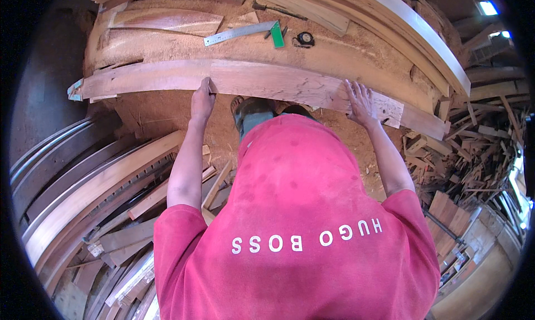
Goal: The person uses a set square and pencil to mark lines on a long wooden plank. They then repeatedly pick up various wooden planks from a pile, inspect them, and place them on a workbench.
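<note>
My left hand [202,100] rests on the near edge of a long reddish plank [251,80] that lies across the sawdust-covered surface [345,58] in front of me. The fingers of that hand are curled and bunched, pressing on the top of the board at its edge; I cannot tell whether the thumb hooks underneath. My right hand [361,101] is spread wide open, palm down and fingers fanned, lying flat on the same plank further toward its right end, where the wood turns paler and rougher. Neither hand grips anything else.

The plank runs from left to right, its left end jutting past the edge of the surface and its right end overlapping another board. Beyond it, well apart from both hands, a metal square with a green handle [245,32] lies on the sawdust, and just beside it a small black tape measure [305,38]. Long pale boards [390,19] are stacked along the far side. Below my left arm, curved wooden strips [95,192] lie in a heap, and to my right a jumble of offcuts [473,147] covers the floor.
</note>
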A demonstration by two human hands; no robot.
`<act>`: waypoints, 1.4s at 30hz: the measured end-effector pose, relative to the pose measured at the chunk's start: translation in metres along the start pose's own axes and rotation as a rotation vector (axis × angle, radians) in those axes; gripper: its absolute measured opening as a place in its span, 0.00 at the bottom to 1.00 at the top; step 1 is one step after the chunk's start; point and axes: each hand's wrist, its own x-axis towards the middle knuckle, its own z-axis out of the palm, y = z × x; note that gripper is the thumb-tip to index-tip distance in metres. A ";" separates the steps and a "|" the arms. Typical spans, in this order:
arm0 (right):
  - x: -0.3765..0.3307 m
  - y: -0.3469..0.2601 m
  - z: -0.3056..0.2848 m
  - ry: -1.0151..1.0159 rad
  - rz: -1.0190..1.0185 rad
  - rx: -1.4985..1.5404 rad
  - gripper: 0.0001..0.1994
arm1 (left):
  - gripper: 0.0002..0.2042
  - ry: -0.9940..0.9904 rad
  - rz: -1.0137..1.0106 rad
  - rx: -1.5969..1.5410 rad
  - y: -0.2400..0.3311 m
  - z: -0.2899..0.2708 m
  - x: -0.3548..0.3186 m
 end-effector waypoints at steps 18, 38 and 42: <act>0.002 -0.012 -0.007 -0.016 0.027 0.059 0.63 | 0.21 0.079 -0.079 -0.037 0.001 0.004 0.000; 0.000 -0.152 0.015 0.433 -0.642 0.393 0.24 | 0.26 -0.270 -0.697 -0.363 -0.057 0.027 -0.267; -0.011 -0.242 -0.016 0.312 -0.905 0.498 0.18 | 0.21 0.205 -0.909 -0.436 -0.131 0.111 -0.404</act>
